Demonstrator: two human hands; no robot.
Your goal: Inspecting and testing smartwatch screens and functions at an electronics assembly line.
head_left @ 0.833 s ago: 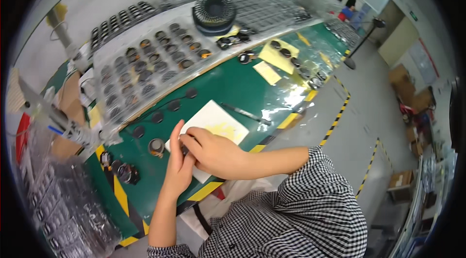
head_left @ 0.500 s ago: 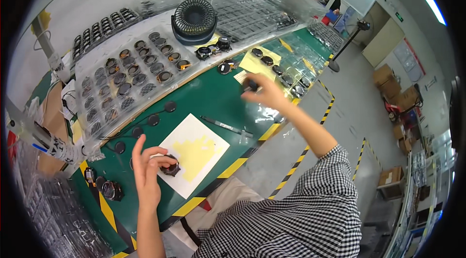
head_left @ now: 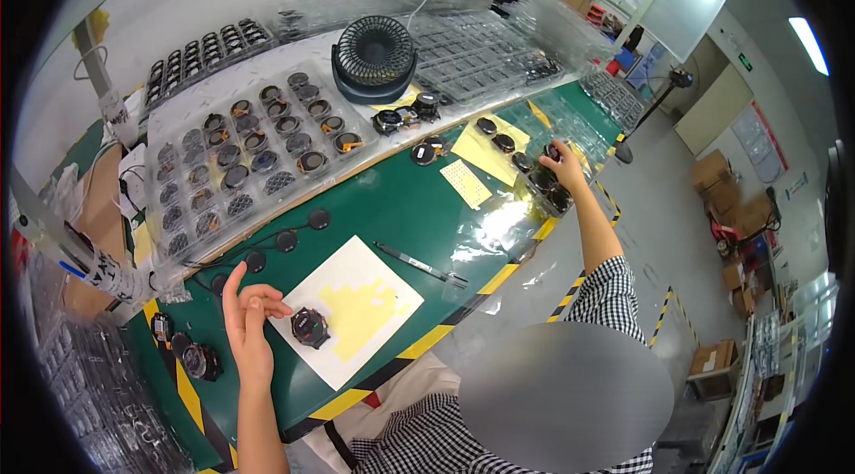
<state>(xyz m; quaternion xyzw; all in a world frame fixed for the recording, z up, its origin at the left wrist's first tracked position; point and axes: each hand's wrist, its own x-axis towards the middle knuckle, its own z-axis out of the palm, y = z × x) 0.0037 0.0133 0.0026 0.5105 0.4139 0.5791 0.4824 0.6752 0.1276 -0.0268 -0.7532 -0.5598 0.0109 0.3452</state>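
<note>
My left hand is by the left edge of a white sheet with yellow patches, fingers apart and holding nothing. Just right of its fingertips, a round black watch body lies on that sheet. Out at the far right, my right hand pinches a round dark watch part over a clear plastic tray. Similar round parts sit in the tray beside it. The fingers partly cover the held piece.
A black pen lies right of the sheet. Small black discs with cables lie behind it. A clear tray of round parts and a black fan stand farther back. More watch bodies lie left. Striped tape lines the front edge.
My right hand has moved right and away with the dark round part, to the clear tray. My left hand has drawn left off the watch body, which now shows fully on the sheet.
</note>
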